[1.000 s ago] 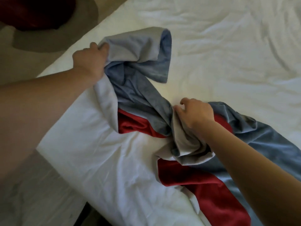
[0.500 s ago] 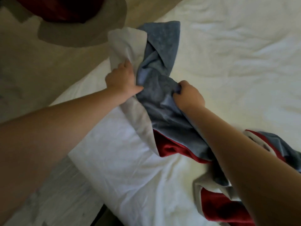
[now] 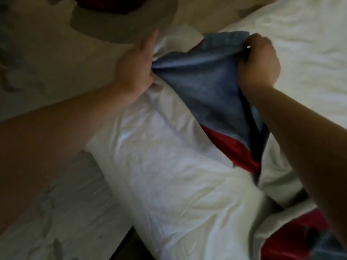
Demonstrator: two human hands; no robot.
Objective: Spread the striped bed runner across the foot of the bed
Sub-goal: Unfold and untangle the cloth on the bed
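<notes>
The striped bed runner [image 3: 204, 85], grey-blue with a red band and a pale lining, lies bunched near the corner of the white bed [image 3: 169, 175]. My left hand [image 3: 137, 64] grips its left end at the bed's corner. The runner's upper blue edge is pinched in my right hand [image 3: 259, 61], so the cloth is stretched taut between both hands. More of the runner lies crumpled at the lower right [image 3: 293, 239], partly hidden under my right forearm.
The pale floor [image 3: 37, 53] runs along the left of the bed, with a round grey rug [image 3: 112, 21] and something dark red [image 3: 112, 4] at the top. White rumpled sheet [image 3: 309, 34] stretches away to the right.
Both hands have moved apart along the runner's end. The right hand has shifted up to the blue edge, and the bunched end is now pulled open between them.
</notes>
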